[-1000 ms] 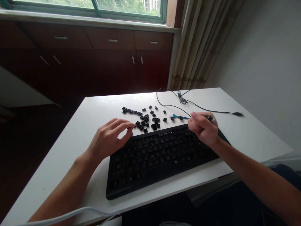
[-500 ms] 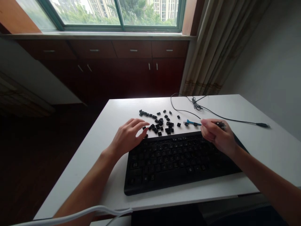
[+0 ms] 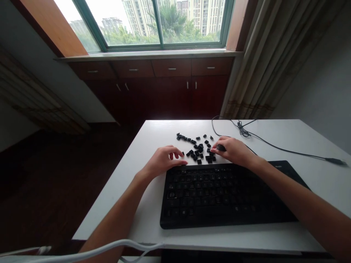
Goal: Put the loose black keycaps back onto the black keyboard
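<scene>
A black keyboard [image 3: 203,212] lies on the white table, with some key positions bare. Behind it, loose black keycaps [image 3: 199,148] are scattered in a cluster. My left hand [image 3: 164,159] hovers at the keyboard's back left corner, thumb and fingers apart. One keycap [image 3: 182,153] lies by its fingertips. My right hand [image 3: 234,150] is over the right side of the cluster, palm down, fingers closed. A dark rounded object [image 3: 221,147] shows between its fingers; the rest of that object is hidden, so its kind is unclear. The right fingertips reach the nearest keycaps.
A black cable [image 3: 287,150] runs from a bundled coil [image 3: 242,129] to a plug [image 3: 336,161] at the table's right. A white cable [image 3: 109,245] crosses the foreground. Beyond the white table [image 3: 123,164] stand dark red cabinets [image 3: 161,93] under a window.
My right hand has moved left and turned palm down over the keycaps. The blue tool seen beside it before is out of sight. My left thumb and fingers have spread. The view has shifted.
</scene>
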`<action>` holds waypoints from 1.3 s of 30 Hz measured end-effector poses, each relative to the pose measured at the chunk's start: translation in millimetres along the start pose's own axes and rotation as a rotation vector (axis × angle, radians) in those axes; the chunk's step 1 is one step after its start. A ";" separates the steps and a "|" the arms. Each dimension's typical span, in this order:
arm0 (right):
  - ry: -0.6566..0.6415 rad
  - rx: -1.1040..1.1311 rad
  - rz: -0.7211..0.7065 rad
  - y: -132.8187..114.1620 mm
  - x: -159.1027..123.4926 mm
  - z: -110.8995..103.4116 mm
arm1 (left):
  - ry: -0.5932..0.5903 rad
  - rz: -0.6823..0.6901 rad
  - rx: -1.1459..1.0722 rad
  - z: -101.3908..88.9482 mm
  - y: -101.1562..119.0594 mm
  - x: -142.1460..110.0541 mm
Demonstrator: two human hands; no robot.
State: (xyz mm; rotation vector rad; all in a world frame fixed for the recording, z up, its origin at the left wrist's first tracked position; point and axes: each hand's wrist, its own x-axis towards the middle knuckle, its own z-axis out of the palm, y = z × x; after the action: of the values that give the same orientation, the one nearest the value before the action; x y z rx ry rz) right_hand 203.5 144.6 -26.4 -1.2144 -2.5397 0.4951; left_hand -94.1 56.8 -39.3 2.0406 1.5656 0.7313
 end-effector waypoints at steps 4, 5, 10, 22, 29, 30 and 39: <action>-0.011 0.008 0.013 -4.6 9.0 3.9 | 0.052 -0.043 -0.001 3.5 -3.9 1.7; -0.008 0.017 0.017 -5.4 9.2 3.3 | 0.076 -0.034 0.009 4.3 -4.2 2.2; 0.018 0.153 0.064 -17.9 -0.7 -9.0 | 0.193 0.039 -0.004 8.6 5.2 2.7; -0.255 1.267 0.353 -61.5 -28.5 -3.4 | 0.344 0.432 -0.181 36.2 55.5 -9.6; -0.242 1.282 0.349 -59.7 -36.3 5.0 | 0.320 0.550 -0.157 39.9 50.9 -9.3; -0.225 1.281 0.349 -59.1 -36.6 5.4 | 0.333 0.562 -0.128 40.0 50.3 -9.2; -0.158 1.209 0.257 -54.8 -41.5 9.1 | 0.455 0.584 0.032 39.0 49.2 -9.2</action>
State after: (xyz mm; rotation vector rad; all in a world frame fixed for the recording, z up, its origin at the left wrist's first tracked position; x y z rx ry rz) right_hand 187.2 78.0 -15.8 -0.9578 -1.5578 1.8494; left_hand -34.8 34.3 -38.0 2.5077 1.1758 1.4758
